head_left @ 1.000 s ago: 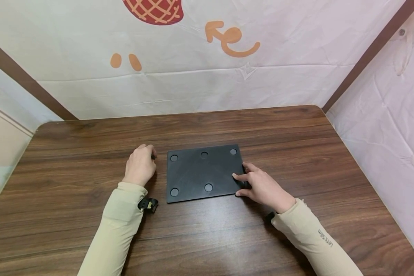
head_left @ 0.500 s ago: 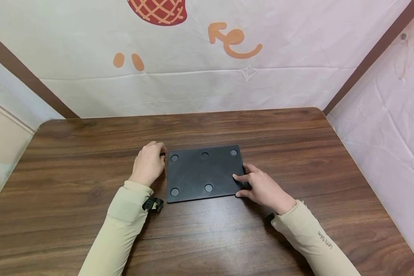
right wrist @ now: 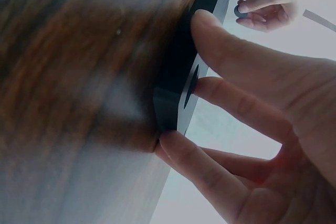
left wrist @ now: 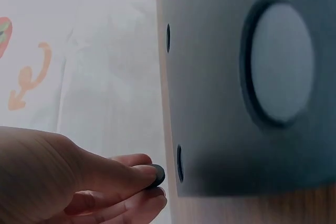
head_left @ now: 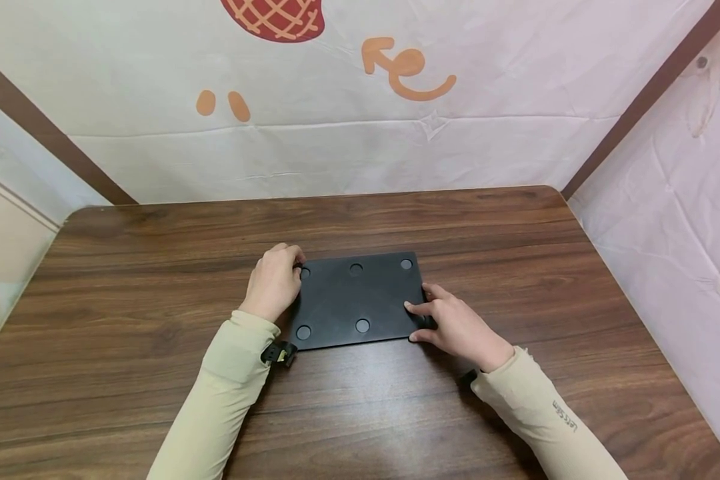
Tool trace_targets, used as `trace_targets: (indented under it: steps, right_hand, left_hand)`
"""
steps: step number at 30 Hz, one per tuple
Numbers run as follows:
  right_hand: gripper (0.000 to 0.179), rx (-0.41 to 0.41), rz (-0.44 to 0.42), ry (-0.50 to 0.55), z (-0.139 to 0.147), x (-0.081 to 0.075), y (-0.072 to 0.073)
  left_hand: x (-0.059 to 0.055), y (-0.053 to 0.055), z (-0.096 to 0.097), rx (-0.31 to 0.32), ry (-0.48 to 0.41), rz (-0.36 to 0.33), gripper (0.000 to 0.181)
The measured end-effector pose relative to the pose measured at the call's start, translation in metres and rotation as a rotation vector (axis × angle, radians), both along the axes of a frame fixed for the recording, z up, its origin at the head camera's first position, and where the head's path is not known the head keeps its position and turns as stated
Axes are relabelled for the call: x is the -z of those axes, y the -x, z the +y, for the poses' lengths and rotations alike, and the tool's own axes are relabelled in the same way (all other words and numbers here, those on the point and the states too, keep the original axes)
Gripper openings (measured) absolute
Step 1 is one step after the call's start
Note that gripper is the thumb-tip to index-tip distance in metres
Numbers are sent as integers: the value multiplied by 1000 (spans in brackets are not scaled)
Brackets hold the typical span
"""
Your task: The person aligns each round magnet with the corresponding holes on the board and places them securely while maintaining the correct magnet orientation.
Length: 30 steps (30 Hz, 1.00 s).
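Observation:
A flat black rectangular board (head_left: 360, 297) with round recesses along its two long sides lies on the table. My left hand (head_left: 273, 283) pinches a small dark disc (left wrist: 158, 176) between thumb and fingers, over the board's far left corner. In the left wrist view the disc is apart from the board's surface. My right hand (head_left: 461, 328) grips the near right corner: the thumb sits at the front edge, the index fingertip on top at a recess, another finger at the right side. The right wrist view shows this corner (right wrist: 167, 106) close up.
The wood-grain table (head_left: 360, 420) extends all around the board. Behind it hangs a white printed fabric wall (head_left: 336, 160), with another fabric wall (head_left: 666, 220) at the right. A black device (head_left: 279, 353) is strapped to the left wrist.
The left hand has moved right, from beside the board to above its far left corner, carrying the disc. The right hand and the board have stayed in place.

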State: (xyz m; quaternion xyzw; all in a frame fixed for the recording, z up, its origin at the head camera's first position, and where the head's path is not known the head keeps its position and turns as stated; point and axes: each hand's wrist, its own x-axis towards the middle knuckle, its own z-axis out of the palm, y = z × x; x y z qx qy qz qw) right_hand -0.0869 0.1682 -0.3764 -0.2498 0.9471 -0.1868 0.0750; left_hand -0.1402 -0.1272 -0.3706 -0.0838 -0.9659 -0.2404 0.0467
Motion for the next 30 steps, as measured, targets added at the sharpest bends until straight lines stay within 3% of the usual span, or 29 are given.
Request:
trace_targets:
  steps: [15, 30]
  right_hand:
    - [51, 2, -7, 1, 0, -1, 0]
    - [51, 8, -28, 3, 1, -1, 0]
  left_hand:
    - [-6, 4, 25, 56, -32, -12, 18]
    - [-7, 8, 41, 94, 7, -24, 17]
